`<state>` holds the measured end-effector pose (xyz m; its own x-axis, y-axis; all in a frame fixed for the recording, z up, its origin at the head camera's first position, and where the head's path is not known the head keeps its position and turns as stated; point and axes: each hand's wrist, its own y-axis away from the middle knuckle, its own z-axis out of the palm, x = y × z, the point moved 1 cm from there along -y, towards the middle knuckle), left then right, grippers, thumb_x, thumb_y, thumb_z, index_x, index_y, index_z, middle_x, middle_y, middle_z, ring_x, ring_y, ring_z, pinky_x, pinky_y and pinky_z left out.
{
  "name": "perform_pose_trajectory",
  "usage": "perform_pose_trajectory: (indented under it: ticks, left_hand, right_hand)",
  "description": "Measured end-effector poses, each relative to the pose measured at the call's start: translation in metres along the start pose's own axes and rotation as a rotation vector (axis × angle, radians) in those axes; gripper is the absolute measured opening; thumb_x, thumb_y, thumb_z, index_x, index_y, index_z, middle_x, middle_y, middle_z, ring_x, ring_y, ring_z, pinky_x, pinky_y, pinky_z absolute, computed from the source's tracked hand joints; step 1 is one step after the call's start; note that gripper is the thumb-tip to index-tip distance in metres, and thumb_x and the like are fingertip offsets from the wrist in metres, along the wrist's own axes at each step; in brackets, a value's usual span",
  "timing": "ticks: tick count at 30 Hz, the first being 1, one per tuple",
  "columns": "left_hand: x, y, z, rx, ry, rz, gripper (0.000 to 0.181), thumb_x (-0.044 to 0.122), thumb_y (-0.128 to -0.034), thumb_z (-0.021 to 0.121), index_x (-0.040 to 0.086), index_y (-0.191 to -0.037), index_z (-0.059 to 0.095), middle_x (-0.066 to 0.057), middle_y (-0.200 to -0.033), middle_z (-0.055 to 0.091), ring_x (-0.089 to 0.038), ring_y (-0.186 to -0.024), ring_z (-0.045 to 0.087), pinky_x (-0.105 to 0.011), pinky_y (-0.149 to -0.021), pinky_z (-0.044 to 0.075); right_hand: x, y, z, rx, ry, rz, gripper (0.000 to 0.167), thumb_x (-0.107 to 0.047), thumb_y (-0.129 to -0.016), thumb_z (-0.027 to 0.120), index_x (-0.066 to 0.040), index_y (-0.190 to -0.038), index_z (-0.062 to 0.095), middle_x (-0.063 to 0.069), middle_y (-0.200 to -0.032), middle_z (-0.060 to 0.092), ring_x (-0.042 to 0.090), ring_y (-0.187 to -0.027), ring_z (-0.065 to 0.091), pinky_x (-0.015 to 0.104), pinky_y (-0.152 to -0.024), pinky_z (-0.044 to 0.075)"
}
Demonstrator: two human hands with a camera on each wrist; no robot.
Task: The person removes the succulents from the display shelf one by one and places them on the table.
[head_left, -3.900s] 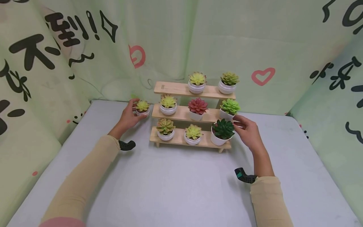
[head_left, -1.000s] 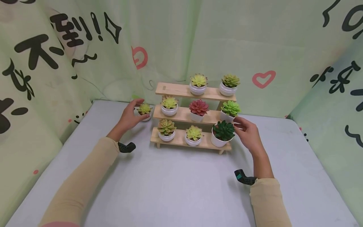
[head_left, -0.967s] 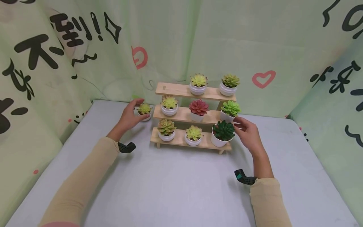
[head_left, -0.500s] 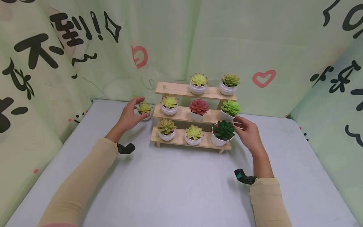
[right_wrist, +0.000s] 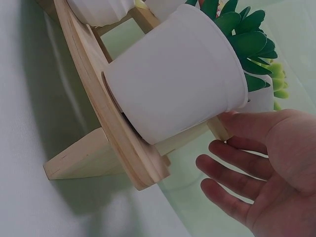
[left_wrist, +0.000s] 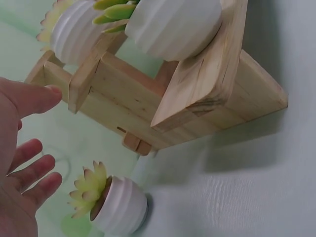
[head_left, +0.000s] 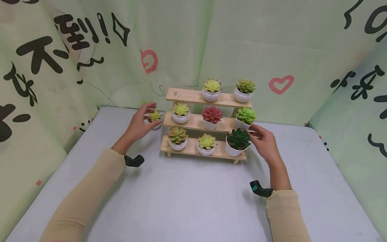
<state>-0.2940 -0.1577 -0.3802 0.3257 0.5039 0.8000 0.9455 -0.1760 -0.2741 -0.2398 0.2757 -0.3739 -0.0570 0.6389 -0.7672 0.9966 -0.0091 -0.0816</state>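
My left hand (head_left: 139, 125) hovers with fingers spread beside a small yellow-green potted succulent (head_left: 155, 116), left of a three-tier wooden plant stand (head_left: 187, 96). In the left wrist view that succulent's white ribbed pot (left_wrist: 123, 205) stands on the table, apart from my fingers (left_wrist: 37, 173). My right hand (head_left: 263, 141) is at the stand's right end, behind the dark green succulent (head_left: 238, 139). The right wrist view shows its loosely bent fingers (right_wrist: 237, 173) holding nothing. Its thumb is close to the middle shelf's end; whether they touch, I cannot tell.
More white-potted succulents fill the stand: two on top (head_left: 211, 90), a red one (head_left: 211, 116) between two green ones in the middle, and two lighter ones (head_left: 177, 137) in front. A printed green curtain (head_left: 242, 43) hangs behind the pale table (head_left: 187, 198).
About four seconds ago my left fingers and thumb were round the small succulent's pot; they have since let go and drawn slightly back. My right hand has stayed by the stand.
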Motion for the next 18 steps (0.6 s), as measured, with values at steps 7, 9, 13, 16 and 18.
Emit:
perform_pose_trajectory:
  ticks: [7, 9, 13, 16, 18]
  left_hand:
    - [0.008, 0.002, 0.001, -0.002, 0.035, 0.033, 0.067, 0.016, -0.0889, 0.07, 0.008, -0.146, 0.035, -0.015, -0.145, 0.044, -0.032, -0.13, 0.046, -0.051, -0.102, 0.046]
    - [0.01, 0.002, 0.001, -0.002, 0.038, 0.038, 0.068, 0.016, -0.0888, 0.07, 0.008, -0.146, 0.035, -0.015, -0.145, 0.044, -0.032, -0.13, 0.046, -0.051, -0.102, 0.046]
    - [0.012, 0.002, 0.003, -0.005, 0.034, 0.047, 0.068, 0.018, -0.0884, 0.071, 0.008, -0.146, 0.035, -0.014, -0.144, 0.046, -0.031, -0.13, 0.046, -0.051, -0.104, 0.045]
    - [0.014, 0.002, 0.004, -0.006, 0.029, 0.056, 0.069, 0.019, -0.0881, 0.071, 0.009, -0.146, 0.035, -0.014, -0.143, 0.047, -0.031, -0.131, 0.046, -0.05, -0.105, 0.044]
    - [0.015, 0.002, 0.005, -0.006, 0.034, 0.061, 0.069, 0.019, -0.0879, 0.072, 0.008, -0.145, 0.035, -0.015, -0.142, 0.047, -0.031, -0.131, 0.046, -0.05, -0.107, 0.043]
  right_hand:
    - [0.0, 0.0, 0.0, -0.001, -0.004, 0.002, 0.047, -0.019, -0.099, 0.054, -0.001, -0.141, 0.045, 0.023, -0.14, 0.049, 0.039, -0.128, 0.051, 0.051, -0.105, 0.044]
    - [0.0, 0.0, 0.0, -0.002, -0.007, 0.004, 0.047, -0.019, -0.099, 0.054, -0.001, -0.141, 0.045, 0.023, -0.14, 0.049, 0.039, -0.128, 0.051, 0.051, -0.105, 0.044]
    - [-0.001, 0.0, 0.0, -0.005, -0.009, 0.007, 0.047, -0.02, -0.099, 0.054, -0.001, -0.142, 0.045, 0.023, -0.141, 0.049, 0.039, -0.129, 0.051, 0.051, -0.105, 0.044]
    - [-0.001, 0.0, 0.0, -0.007, -0.008, 0.01, 0.048, -0.021, -0.099, 0.054, -0.002, -0.142, 0.044, 0.022, -0.141, 0.049, 0.039, -0.129, 0.05, 0.051, -0.105, 0.044]
    - [-0.001, 0.0, 0.0, -0.006, -0.008, 0.012, 0.048, -0.021, -0.099, 0.054, -0.002, -0.142, 0.044, 0.022, -0.141, 0.049, 0.039, -0.129, 0.05, 0.051, -0.105, 0.044]
